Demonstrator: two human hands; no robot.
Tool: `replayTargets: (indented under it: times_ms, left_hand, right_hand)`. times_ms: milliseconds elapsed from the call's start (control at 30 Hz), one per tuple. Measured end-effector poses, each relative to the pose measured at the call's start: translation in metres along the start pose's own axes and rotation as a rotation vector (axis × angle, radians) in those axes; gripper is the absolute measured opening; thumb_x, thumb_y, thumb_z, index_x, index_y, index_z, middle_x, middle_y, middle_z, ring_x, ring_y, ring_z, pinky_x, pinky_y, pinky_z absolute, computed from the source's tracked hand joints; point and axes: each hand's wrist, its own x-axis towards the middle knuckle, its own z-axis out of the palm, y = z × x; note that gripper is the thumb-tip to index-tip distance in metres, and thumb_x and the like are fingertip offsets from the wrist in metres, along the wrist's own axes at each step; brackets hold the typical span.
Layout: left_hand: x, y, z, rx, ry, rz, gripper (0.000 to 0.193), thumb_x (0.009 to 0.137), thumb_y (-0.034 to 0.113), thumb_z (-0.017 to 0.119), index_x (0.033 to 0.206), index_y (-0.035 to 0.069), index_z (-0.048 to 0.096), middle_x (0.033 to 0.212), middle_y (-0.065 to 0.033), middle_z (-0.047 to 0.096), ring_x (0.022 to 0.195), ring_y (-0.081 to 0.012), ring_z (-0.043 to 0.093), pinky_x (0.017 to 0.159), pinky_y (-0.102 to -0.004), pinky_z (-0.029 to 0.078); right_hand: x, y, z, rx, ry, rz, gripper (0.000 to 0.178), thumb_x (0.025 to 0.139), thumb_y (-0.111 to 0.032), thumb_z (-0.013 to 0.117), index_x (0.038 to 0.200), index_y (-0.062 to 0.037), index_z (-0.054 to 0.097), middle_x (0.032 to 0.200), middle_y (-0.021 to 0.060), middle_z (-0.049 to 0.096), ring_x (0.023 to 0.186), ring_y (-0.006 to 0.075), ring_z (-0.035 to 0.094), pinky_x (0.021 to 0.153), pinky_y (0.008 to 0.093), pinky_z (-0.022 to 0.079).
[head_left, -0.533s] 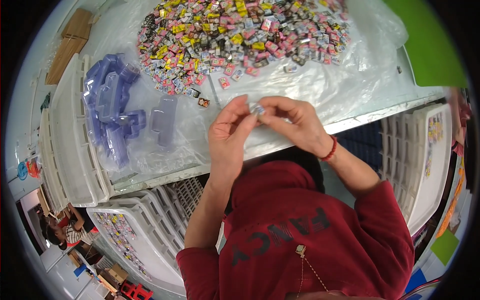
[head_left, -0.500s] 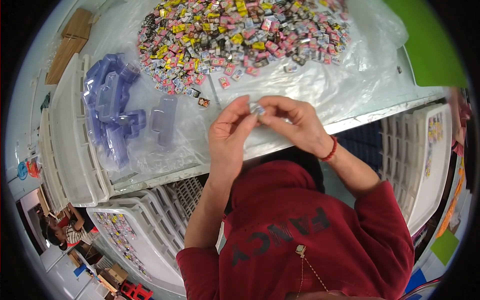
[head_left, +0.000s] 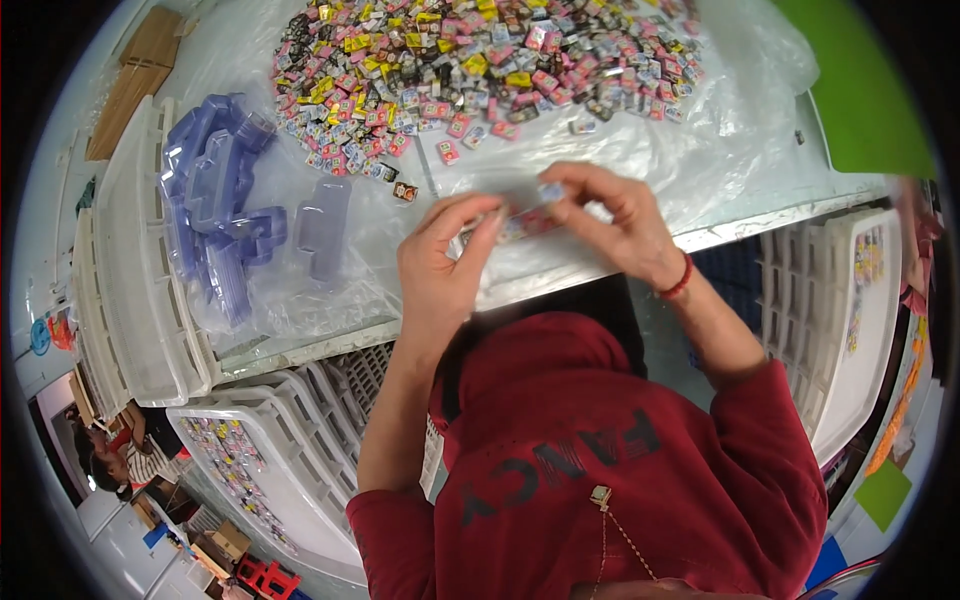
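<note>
My right hand [head_left: 620, 225], with a red bead bracelet at its wrist, pinches a small white and blue packet [head_left: 551, 191] between thumb and fingers. My left hand [head_left: 445, 255] is to its left, thumb and fingertips nearly closed together; what is between them, if anything, is too blurred to make out. Under and between both hands, near the table's front edge, lie several small pink and pale packets [head_left: 530, 222], partly hidden and blurred. Beyond them spreads a big heap of small pink, yellow, black and white packets [head_left: 470, 70]. A brown packet [head_left: 405, 191] lies alone before the heap.
Clear purplish plastic trays [head_left: 225, 190] are piled at the left, with a single tray [head_left: 322, 230] beside them. Clear plastic sheeting [head_left: 680, 190] covers the table. White crates [head_left: 270, 480] stand below left, more crates [head_left: 835, 320] at right. A person [head_left: 125, 455] is far left.
My hands have moved apart from where they met. The right hand has drawn right with the white and blue packet; the left has shifted slightly left. Small packets now show between them.
</note>
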Motion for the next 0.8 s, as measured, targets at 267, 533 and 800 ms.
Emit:
replayTargets:
  times_ms: [267,533,800]
  left_hand:
    - [0.014,-0.056,0.002,0.922,-0.118,0.563,0.075,0.065,0.027,0.084,0.125,-0.003,0.052,0.132,-0.0171,0.049,0.125,-0.0366,0.043,0.104,-0.0460,0.037]
    - [0.014,-0.060,-0.001,0.940,-0.131,0.589,0.076,0.064,0.026,0.084,0.125,-0.005,0.051,0.132,-0.0169,0.049,0.124,-0.0356,0.044,0.104,-0.0458,0.037]
    - [0.014,-0.060,-0.002,0.897,-0.173,0.580,0.077,0.068,0.023,0.081,0.131,-0.004,0.046,0.135,-0.0196,0.047,0.124,-0.0411,0.042,0.104,-0.0484,0.034]
  right_hand:
    - [0.020,0.047,0.004,-0.583,0.084,-0.400,0.030,0.080,-0.013,0.073,0.109,-0.0086,0.066,0.087,0.0070,0.062,0.093,0.0250,0.058,0.089,0.0370,0.042]
    - [0.016,0.056,0.027,-0.697,0.161,-0.380,0.028,0.076,-0.014,0.074,0.103,-0.0089,0.069,0.089,0.0050,0.064,0.098,0.0258,0.056,0.092,0.0404,0.037]
    - [0.011,0.063,0.037,-0.963,0.330,-0.476,0.032,0.074,-0.018,0.076,0.105,-0.0091,0.069,0.099,0.0056,0.062,0.099,0.0279,0.055,0.095,0.0450,0.036]
